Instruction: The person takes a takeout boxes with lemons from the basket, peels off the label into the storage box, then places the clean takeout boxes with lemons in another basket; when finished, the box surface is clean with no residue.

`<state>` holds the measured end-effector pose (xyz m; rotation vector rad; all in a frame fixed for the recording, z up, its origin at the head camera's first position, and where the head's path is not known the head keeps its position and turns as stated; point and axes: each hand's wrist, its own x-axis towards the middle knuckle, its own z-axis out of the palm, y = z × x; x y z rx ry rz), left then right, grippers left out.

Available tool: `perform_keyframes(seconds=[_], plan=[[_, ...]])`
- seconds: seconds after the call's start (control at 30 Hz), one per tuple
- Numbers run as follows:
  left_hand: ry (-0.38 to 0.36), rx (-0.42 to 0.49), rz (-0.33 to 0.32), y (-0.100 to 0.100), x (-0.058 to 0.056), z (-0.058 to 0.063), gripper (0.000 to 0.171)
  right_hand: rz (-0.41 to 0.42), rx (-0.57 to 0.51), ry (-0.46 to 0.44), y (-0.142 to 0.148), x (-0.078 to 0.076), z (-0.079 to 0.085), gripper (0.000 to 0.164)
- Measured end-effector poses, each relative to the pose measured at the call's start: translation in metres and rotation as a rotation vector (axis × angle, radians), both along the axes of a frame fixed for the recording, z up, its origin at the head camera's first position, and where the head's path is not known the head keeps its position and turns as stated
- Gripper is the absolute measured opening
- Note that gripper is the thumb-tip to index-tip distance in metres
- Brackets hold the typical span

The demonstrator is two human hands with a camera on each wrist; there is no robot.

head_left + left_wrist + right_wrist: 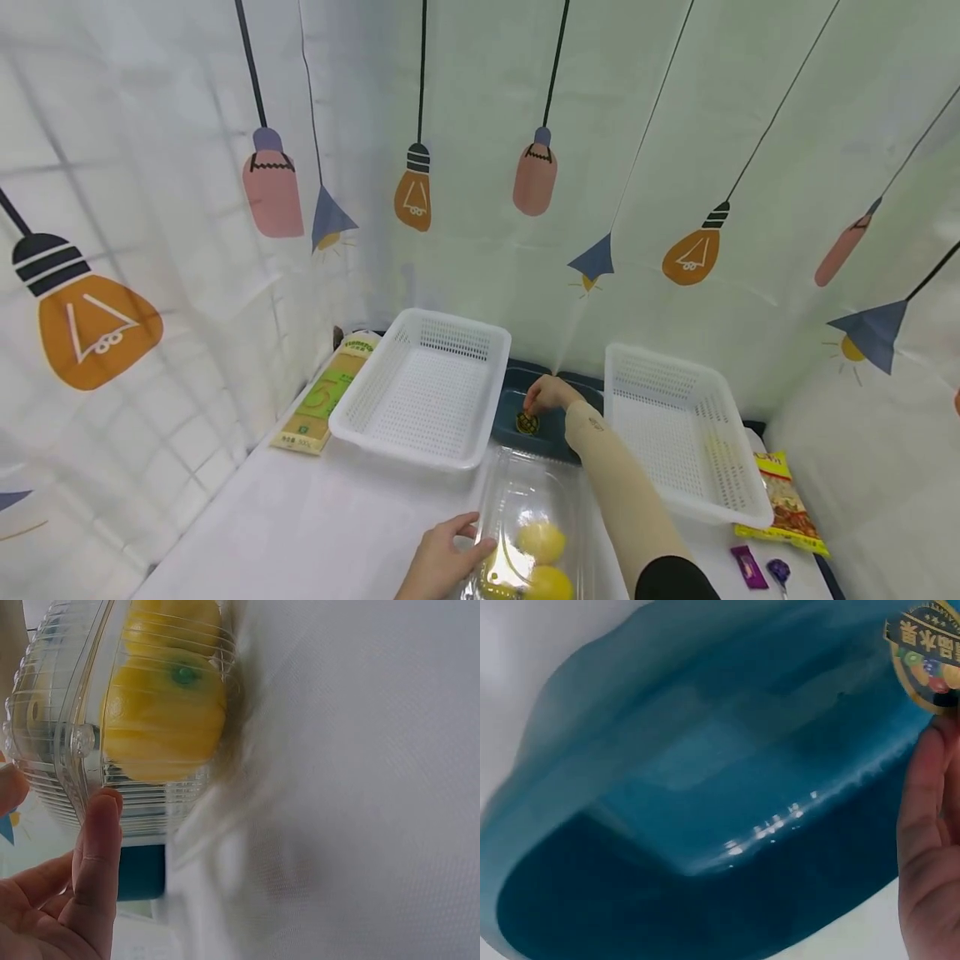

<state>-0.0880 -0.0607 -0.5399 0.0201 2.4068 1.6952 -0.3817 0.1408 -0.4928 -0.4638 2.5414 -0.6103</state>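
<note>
In the head view, my right hand point(549, 394) reaches into a dark blue plastic basin point(551, 437) and pinches a round black fruit label point(527, 423) with a gold edge. The right wrist view shows this label point(928, 664) with its lettering and fruit pictures between fingertips, over the glossy basin point(727, 817). Lower down, my left hand point(444, 557) touches the side of a clear plastic box point(525, 492), its thumb over the lid's edge. Yellow lemon-like fruits point(542, 542) lie inside. The left wrist view shows straight fingers point(97, 847) against the box's rim.
White perforated baskets stand left point(431, 392) and right point(675, 433) of the basin. A noodle-like packet point(322, 400) lies far left. At right are a yellow-red snack bag point(787, 508), a purple-wrapped sweet point(748, 567) and a lollipop point(778, 571). Patterned curtains point(480, 275) hang behind.
</note>
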Motion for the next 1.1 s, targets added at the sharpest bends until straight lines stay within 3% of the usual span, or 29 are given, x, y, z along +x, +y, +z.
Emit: perform_keyframes(seconds=[0.17,0.33,0.5,0.73,0.9,1.1], plan=[[0.041,-0.083,0.014,0.002,0.003,0.002,0.066,0.026,0.057,0.022,0.001,0.002,-0.002,0.014],[0.055,-0.124,0.026,0.003,0.001,0.004,0.064,0.065,0.034,0.069,0.006,0.002,0.006,0.019],[0.06,-0.141,0.027,0.003,-0.002,0.003,0.064,0.094,-0.03,0.097,0.01,0.007,0.027,0.027],[0.028,-0.112,0.031,0.004,-0.002,0.002,0.069,0.108,-0.152,0.132,0.018,0.019,0.069,0.037],[0.048,-0.126,0.034,0.003,-0.002,0.004,0.068,0.047,-0.29,0.114,0.028,0.045,0.094,0.038],[0.054,-0.133,0.025,0.004,-0.002,0.004,0.068,-0.012,-0.355,0.106,0.049,0.1,0.106,0.041]])
